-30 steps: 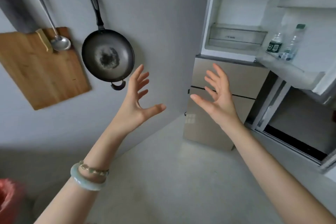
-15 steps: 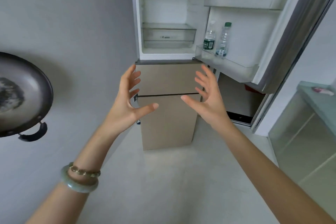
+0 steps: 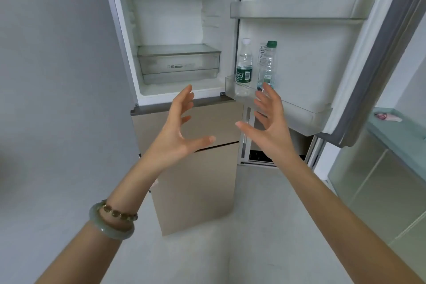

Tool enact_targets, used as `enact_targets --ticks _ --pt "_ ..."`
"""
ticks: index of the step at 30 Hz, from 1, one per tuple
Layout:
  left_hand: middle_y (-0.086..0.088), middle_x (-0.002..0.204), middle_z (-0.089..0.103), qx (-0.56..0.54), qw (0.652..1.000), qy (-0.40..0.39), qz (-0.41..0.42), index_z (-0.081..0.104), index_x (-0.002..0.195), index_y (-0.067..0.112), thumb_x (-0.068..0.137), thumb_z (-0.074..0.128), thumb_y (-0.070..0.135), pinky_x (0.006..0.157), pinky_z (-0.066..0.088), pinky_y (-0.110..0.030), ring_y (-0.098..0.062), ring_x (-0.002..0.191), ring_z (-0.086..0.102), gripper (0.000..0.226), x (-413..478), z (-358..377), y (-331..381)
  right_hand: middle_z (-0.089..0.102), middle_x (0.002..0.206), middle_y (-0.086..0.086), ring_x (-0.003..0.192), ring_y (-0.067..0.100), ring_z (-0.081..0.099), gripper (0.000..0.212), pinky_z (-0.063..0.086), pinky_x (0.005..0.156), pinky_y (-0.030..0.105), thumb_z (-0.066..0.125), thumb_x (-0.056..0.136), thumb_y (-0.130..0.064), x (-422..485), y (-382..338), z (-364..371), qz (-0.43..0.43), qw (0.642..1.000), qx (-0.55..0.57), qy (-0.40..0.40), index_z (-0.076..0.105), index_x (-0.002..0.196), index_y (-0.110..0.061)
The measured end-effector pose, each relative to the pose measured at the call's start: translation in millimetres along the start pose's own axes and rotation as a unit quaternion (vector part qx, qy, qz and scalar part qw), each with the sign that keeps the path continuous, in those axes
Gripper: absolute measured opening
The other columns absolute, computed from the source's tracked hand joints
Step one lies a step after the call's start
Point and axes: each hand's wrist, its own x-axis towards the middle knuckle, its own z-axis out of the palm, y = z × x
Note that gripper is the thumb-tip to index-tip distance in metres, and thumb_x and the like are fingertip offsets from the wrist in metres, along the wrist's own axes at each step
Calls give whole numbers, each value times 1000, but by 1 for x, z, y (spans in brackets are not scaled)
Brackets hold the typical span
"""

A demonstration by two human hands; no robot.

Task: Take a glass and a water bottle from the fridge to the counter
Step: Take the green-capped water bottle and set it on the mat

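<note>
Grey wall [image 3: 57,76] ran along the left. Pale floor [image 3: 207,249] lay near. Far right, a small pink item [image 3: 387,117] sat by glass-fronted cabinets [image 3: 380,191].

Two clear plastic water bottles are standing in the lower door shelf: one white-capped bottle [image 3: 244,64], one green-capped bottle [image 3: 267,64]. Two bare hands are showing: left hand [image 3: 177,136], right hand [image 3: 268,127]. Two bracelets are sitting on the left wrist: one pale green jade bangle [image 3: 108,226], one amber bead string [image 3: 119,213].
</note>
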Motion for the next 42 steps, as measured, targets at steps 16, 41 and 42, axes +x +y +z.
enact_targets --ticks 16,41,42 --pt "12 153 24 -49 985 -157 52 13 147 36 75 81 13 100 27 0 5 134 30 102 223 50 -107 42 136 -23 129 -5 43 92 40 106 21 82 74 -19 163 94 -35 15 989 -97 109 26 147 -32" --pt "5 159 17 -130 881 -429 148 2 151 33 73 81 30 116 21 -26 -7 144 23 112 397 138 -201 63 96 -17 81 -2 62 71 46 65 11 86 63 -39 266 186 -48 231 889 -302 254 47 122 -28" --pt "5 159 17 -131 880 -431 150 2 152 33 72 81 32 116 21 -26 -7 144 23 112 397 138 -201 64 95 -15 80 -1 63 70 46 64 10 86 63 -39 266 186 -48 231 888 -306 254 47 121 -28"
